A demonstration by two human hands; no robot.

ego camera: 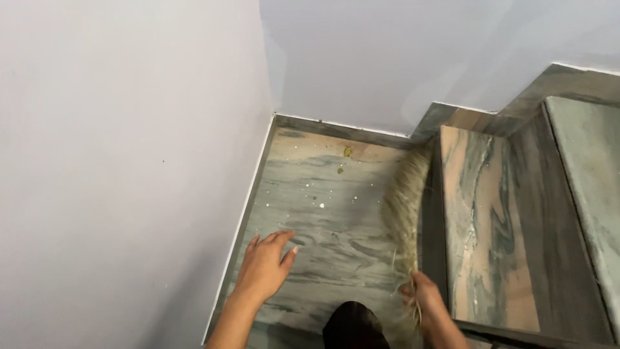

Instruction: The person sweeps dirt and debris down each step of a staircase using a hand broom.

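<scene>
We sweep landing [323,194] along riser; right hand [427,298] grips grass broom [405,200], left hand [265,264] spread, empty. Next, we judge: drag specks [347,152] out from corner.

Pale lilac walls [116,161] are seen around a grey-green marble landing [316,194] — speckled white. Streaked marble steps [484,226] rise at the right — a dark knee [354,326] shows below.

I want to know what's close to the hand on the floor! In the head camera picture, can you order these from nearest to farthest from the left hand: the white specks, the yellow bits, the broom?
From the left hand:
1. White specks, just ahead on the landing.
2. Broom, to the right, against the step.
3. Yellow bits, farthest, near the back wall.
</scene>
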